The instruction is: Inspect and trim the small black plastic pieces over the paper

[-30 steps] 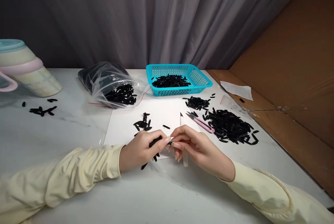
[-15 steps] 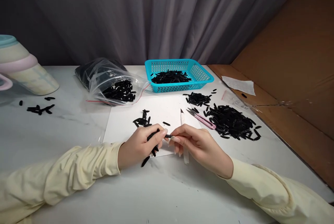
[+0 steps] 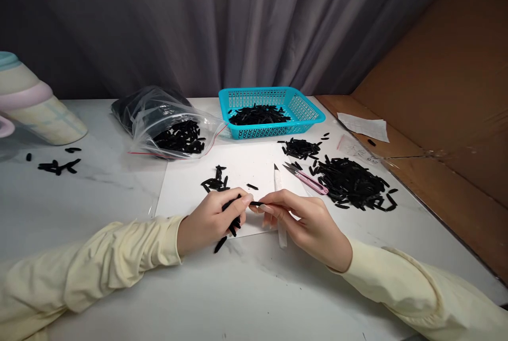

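Observation:
My left hand is closed around several small black slender pieces, some poking out below its palm. One black piece spans the gap between the hands, its left end pinched by my left thumb and finger. The other end sits between the thumb and fingertips of my right hand. Beneath the hands lies a white sheet, with a small cluster of black pieces and one loose piece on it. A white pen-like tool with a dark pointed tip lies partly behind my right hand.
Pink-handled thread snips lie beside a large heap of black pieces. Behind stand a turquoise basket and an open zip bag, both holding black pieces. A tumbler is at far left, a cardboard wall at right.
The view has shifted very slightly. Both hands keep their hold on the black piece, which shows a little more between the fingertips.

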`<state>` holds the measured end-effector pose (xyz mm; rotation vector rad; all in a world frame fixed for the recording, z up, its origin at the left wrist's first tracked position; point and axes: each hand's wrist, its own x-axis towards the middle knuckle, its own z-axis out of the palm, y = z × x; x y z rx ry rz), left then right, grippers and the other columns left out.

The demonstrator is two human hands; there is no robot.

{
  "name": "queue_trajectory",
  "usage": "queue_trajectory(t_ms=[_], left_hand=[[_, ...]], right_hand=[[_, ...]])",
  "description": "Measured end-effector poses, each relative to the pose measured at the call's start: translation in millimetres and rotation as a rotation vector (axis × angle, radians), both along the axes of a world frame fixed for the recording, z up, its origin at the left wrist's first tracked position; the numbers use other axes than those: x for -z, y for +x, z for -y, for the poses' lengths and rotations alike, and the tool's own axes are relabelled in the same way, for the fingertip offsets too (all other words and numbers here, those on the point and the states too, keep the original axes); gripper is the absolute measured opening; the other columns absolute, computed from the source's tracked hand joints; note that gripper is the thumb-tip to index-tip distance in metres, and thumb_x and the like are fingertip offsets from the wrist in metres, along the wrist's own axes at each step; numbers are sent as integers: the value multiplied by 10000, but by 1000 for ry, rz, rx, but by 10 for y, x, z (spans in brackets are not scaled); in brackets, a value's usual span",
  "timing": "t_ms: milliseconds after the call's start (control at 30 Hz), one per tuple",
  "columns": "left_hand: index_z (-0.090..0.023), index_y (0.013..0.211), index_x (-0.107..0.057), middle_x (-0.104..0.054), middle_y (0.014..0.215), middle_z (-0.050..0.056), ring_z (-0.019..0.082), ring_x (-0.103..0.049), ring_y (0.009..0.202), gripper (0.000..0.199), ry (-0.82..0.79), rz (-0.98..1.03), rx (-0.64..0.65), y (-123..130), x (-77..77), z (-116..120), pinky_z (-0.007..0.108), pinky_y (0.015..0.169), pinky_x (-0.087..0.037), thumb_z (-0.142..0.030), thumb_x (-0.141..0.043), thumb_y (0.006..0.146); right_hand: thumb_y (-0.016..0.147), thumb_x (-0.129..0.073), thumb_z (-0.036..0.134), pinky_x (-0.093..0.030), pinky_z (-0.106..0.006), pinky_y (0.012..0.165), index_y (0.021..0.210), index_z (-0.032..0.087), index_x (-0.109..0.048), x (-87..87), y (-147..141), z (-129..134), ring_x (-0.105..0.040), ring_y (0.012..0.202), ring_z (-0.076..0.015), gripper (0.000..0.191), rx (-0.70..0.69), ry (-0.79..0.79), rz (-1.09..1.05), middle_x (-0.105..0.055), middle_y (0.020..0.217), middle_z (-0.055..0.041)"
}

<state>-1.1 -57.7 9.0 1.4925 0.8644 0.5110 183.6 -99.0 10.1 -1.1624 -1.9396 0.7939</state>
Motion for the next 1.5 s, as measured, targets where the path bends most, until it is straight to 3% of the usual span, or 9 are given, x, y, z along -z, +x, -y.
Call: queue_trajectory(t_ms=[467, 733, 1133, 1500], left_hand=[[-156, 788, -527, -440, 554, -58, 40, -334, 422, 233, -3, 15, 21, -20, 33, 10, 151, 379, -296, -335, -408, 878], [-152, 831, -545, -433, 547, -58, 42, -340, 423, 224, 8, 30, 27, -16, 32, 2, 156, 385, -298, -325, -410, 877], [-125, 953, -583, -402, 502, -73, 54, -339, 415, 248, 43, 45, 9, -23, 53, 17, 170, 376, -296, -306, -448, 849], [-119, 978, -601, -412, 502, -66, 61, -360, 414, 281, 23, 31, -2, -12, 32, 17, 179, 385, -326, -320, -461, 838]], right_hand=[[878, -379, 84, -462, -175, 537, 895, 168, -551, 26, 27, -16, -604, 543, -89, 192, 22, 167, 77, -634, 630, 9], [869, -385, 62, -469, -170, 553, 906, 170, -553, 31, 30, -6, -608, 558, -85, 204, 25, 180, 76, -641, 640, 12], [854, -382, 27, -478, -174, 574, 936, 170, -546, 115, 58, -20, -622, 600, -98, 232, 23, 382, 158, -652, 684, 2], [833, -363, -6, -482, -190, 575, 936, 174, -534, 97, 63, -12, -623, 612, -104, 268, 15, 358, 149, -656, 702, -8]])
